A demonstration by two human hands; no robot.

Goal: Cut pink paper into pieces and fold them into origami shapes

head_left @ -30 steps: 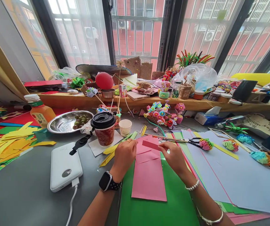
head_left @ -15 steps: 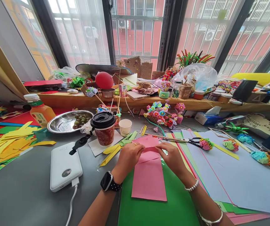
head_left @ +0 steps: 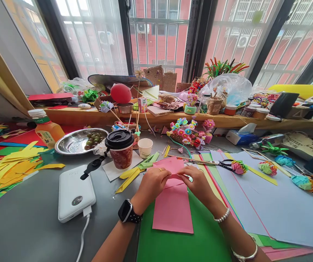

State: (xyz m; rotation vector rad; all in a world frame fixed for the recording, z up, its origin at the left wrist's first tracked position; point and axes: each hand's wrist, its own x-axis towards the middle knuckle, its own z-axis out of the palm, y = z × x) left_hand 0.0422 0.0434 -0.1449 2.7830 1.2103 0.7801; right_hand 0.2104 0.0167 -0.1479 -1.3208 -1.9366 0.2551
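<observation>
Over the pink paper (head_left: 173, 214), your left hand (head_left: 152, 182) and right hand (head_left: 198, 182) pinch opposite ends of a small pink strip (head_left: 175, 176), fingertips closed on it, probably to keep it even and steady; the green sheet (head_left: 162, 247) underneath likely gives a flat surface.

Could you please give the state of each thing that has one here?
Left hand: pinching a pink strip
Right hand: pinching it too
Watch screen: dark
Orange bottle: standing, capped
Red cup: lidded, upright
White cup: uncovered, upright
Power bank: cable plugged in
Clear bottle: lying on its side
Tissue box: tissue sticking out
Metal plate: holding green fruit
</observation>
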